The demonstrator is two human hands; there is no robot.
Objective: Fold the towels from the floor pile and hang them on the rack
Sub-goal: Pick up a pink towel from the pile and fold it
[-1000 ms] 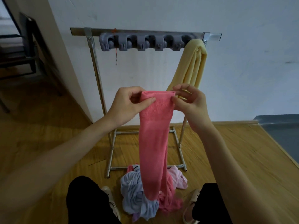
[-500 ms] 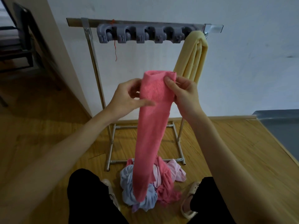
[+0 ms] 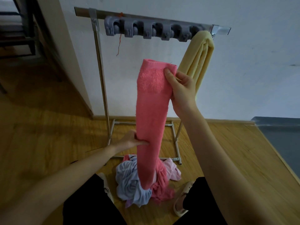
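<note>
1. One pink towel (image 3: pixel 151 111), folded into a long narrow strip, hangs upright in front of the rack; its lower end reaches down in front of the pile on the floor.
2. The right hand (image 3: pixel 181 88) grasps the towel's top right corner, thumb on the near face and fingers curled behind.
3. The left hand (image 3: pixel 131 141) pinches the towel's left edge about halfway down, thumb across the front.
4. The pile (image 3: pixel 146 181) lies on the wooden floor (image 3: pixel 40 143) just in front of the rack's base, between the person's two feet. At least three pieces can be counted in it: one pale blue, one deep pink, one light pink. How many more lie under them cannot be told.
5. One metal rack (image 3: pixel 101 75) stands against the white wall (image 3: pixel 251 62), with two uprights and a top bar.
6. One yellow towel (image 3: pixel 199 62), folded, hangs over the right end of the top bar, just behind the right hand.
7. One grey holder strip (image 3: pixel 146 30) is fixed along the bar, showing about five clip slots, and one red thread (image 3: pixel 119 44) dangles from the bar near its left end.
8. Two pale sandals show, the right one (image 3: pixel 181 202) beside the pile, the left one (image 3: pixel 106 185) partly hidden by a black trouser leg.
</note>
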